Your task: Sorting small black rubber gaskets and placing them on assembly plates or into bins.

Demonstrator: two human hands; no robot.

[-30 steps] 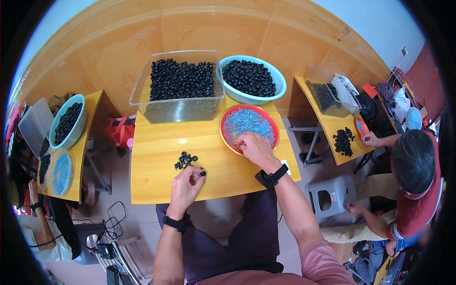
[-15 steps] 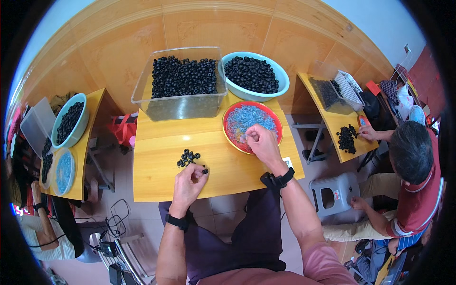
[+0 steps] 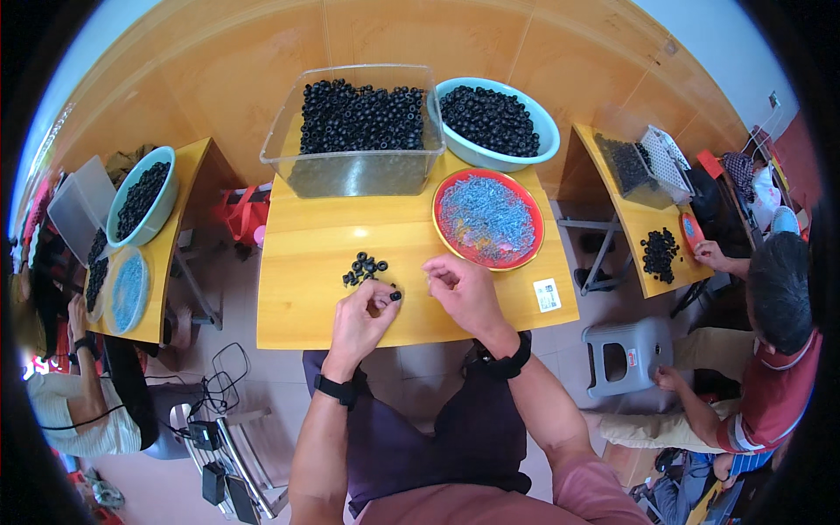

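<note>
My left hand (image 3: 359,322) is closed in a pinch over the front of the yellow table (image 3: 302,293), gripping a small black ring-like part (image 3: 395,296) at its fingertips. Just beyond it lies a small pile of similar black parts (image 3: 362,265). My right hand (image 3: 465,296) hovers to the right of the pile, thumb and fingers pressed together. Whatever sits between those fingertips is too small to make out. Past that hand stands a red round plate (image 3: 540,229) with a yellow edge, spread with many thin blue-grey pin-like pieces (image 3: 486,208).
A clear plastic box (image 3: 354,179) and a light-blue basin (image 3: 553,144), both full of black parts, stand at the table's back. A white label (image 3: 547,296) is stuck near the right edge. Co-workers sit at side tables; a grey stool (image 3: 626,354) stands at right.
My right hand has moved from the red plate leftward and toward my left hand. The left hand still grips its black part. The whole view has shifted slightly.
</note>
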